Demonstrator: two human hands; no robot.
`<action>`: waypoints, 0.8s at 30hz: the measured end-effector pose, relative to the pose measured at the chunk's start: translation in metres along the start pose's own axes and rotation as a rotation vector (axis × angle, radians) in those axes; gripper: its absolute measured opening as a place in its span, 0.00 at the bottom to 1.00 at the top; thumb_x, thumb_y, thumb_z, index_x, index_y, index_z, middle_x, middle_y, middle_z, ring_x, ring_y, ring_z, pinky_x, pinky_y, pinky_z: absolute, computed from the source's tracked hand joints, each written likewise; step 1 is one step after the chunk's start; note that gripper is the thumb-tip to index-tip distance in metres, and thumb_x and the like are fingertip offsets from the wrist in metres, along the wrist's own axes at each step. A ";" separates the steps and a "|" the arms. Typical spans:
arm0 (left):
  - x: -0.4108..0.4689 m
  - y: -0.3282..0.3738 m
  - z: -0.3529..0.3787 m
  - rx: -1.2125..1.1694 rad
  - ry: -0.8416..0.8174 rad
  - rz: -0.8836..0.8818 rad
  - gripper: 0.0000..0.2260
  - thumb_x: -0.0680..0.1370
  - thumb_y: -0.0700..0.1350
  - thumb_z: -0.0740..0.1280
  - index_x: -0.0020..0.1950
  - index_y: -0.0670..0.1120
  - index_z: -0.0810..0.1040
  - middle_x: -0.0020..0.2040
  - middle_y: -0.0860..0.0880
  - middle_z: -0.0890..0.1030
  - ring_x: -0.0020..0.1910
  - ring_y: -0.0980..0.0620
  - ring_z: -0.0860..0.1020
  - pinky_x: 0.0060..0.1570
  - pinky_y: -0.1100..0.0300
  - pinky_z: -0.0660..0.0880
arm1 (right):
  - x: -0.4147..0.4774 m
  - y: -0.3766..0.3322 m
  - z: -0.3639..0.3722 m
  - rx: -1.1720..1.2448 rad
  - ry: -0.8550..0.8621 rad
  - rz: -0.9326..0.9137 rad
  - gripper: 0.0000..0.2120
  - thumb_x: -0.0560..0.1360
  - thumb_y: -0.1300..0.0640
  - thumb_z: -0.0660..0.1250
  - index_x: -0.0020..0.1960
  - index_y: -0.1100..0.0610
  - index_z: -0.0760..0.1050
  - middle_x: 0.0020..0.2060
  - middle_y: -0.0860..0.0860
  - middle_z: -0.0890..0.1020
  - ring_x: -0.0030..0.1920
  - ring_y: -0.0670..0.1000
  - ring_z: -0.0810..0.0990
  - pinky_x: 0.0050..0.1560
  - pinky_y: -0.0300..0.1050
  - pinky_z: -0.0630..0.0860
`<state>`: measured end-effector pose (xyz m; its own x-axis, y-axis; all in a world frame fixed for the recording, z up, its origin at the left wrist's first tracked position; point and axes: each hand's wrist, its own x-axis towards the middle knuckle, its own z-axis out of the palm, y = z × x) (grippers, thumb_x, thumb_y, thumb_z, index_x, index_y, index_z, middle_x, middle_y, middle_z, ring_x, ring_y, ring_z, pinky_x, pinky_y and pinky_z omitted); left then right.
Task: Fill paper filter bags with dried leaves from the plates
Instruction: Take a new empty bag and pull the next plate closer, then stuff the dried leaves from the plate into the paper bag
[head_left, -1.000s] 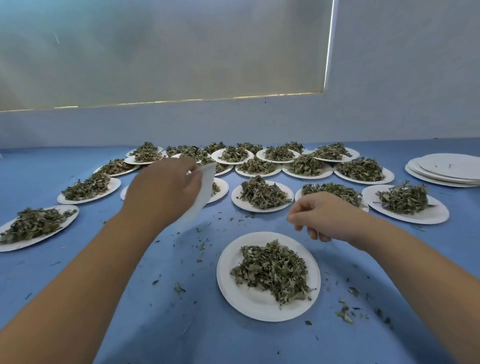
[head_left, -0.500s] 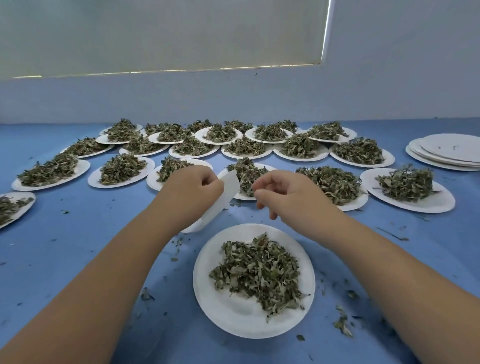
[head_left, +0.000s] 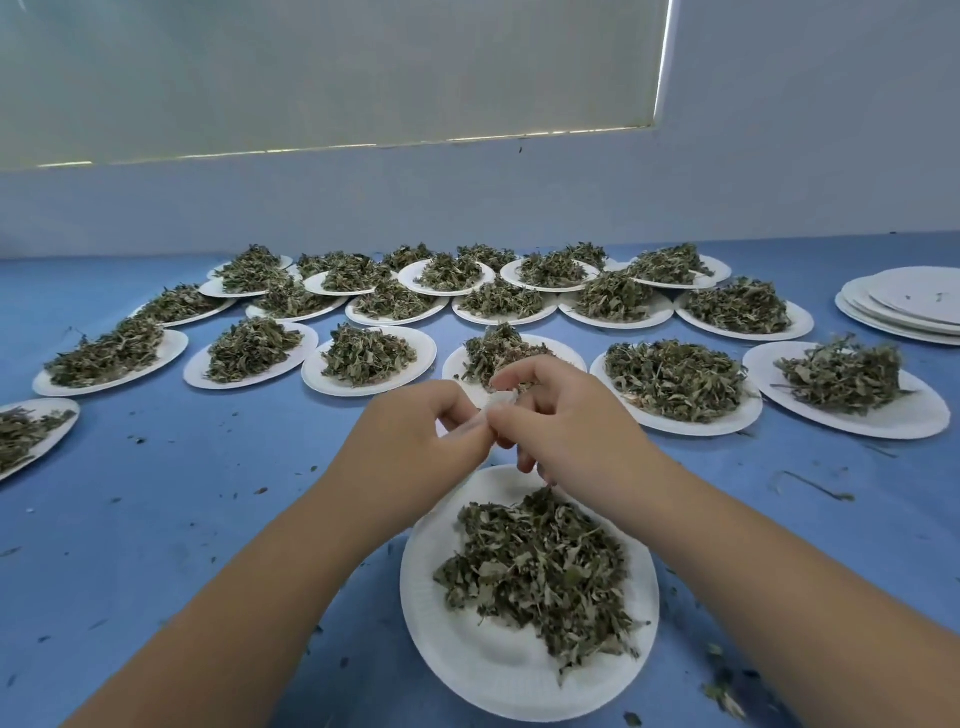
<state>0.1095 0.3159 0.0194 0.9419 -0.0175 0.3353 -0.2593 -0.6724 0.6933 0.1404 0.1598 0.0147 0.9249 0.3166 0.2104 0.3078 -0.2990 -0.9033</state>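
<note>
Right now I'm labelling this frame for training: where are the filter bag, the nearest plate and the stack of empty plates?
filter bag (head_left: 502, 399), head view, its exposed white top edge.
nearest plate (head_left: 467, 660), head view, bare white surface at lower left.
stack of empty plates (head_left: 914, 299), head view, top plate's face.

Most of the paper filter bag (head_left: 503, 399) hidden between left hand (head_left: 415, 441) and right hand (head_left: 566, 421), only a white edge visible, one leaf plate (head_left: 66, 422) cut by left border, stack of empty plates (head_left: 904, 312) cut by right border

Matt white paper plates (head_left: 470, 660) hold dry, crumpled leaves (head_left: 535, 571). The blue table (head_left: 156, 519) looks smooth and matt.
</note>
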 end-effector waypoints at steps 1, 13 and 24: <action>0.000 -0.001 0.001 -0.005 -0.002 0.000 0.12 0.76 0.49 0.70 0.32 0.52 0.75 0.32 0.59 0.77 0.26 0.62 0.70 0.29 0.70 0.66 | -0.001 0.001 0.000 0.001 0.004 -0.003 0.08 0.75 0.56 0.66 0.53 0.48 0.74 0.33 0.51 0.79 0.26 0.42 0.77 0.29 0.38 0.71; -0.001 0.000 0.001 -0.081 0.098 -0.129 0.06 0.74 0.47 0.68 0.38 0.49 0.75 0.35 0.56 0.77 0.29 0.61 0.70 0.29 0.68 0.65 | -0.005 0.005 -0.005 0.015 -0.031 -0.062 0.13 0.71 0.64 0.64 0.51 0.49 0.73 0.26 0.44 0.71 0.28 0.44 0.70 0.30 0.36 0.69; -0.008 0.005 -0.010 0.160 0.018 -0.026 0.08 0.77 0.47 0.67 0.38 0.53 0.72 0.37 0.53 0.77 0.27 0.62 0.71 0.26 0.70 0.68 | -0.008 0.002 -0.006 0.032 -0.093 -0.060 0.13 0.66 0.55 0.62 0.51 0.47 0.72 0.29 0.46 0.73 0.30 0.45 0.72 0.29 0.37 0.70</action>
<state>0.0990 0.3206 0.0268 0.9435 0.0132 0.3310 -0.1968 -0.7815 0.5921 0.1353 0.1516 0.0132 0.8799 0.4158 0.2300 0.3532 -0.2484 -0.9020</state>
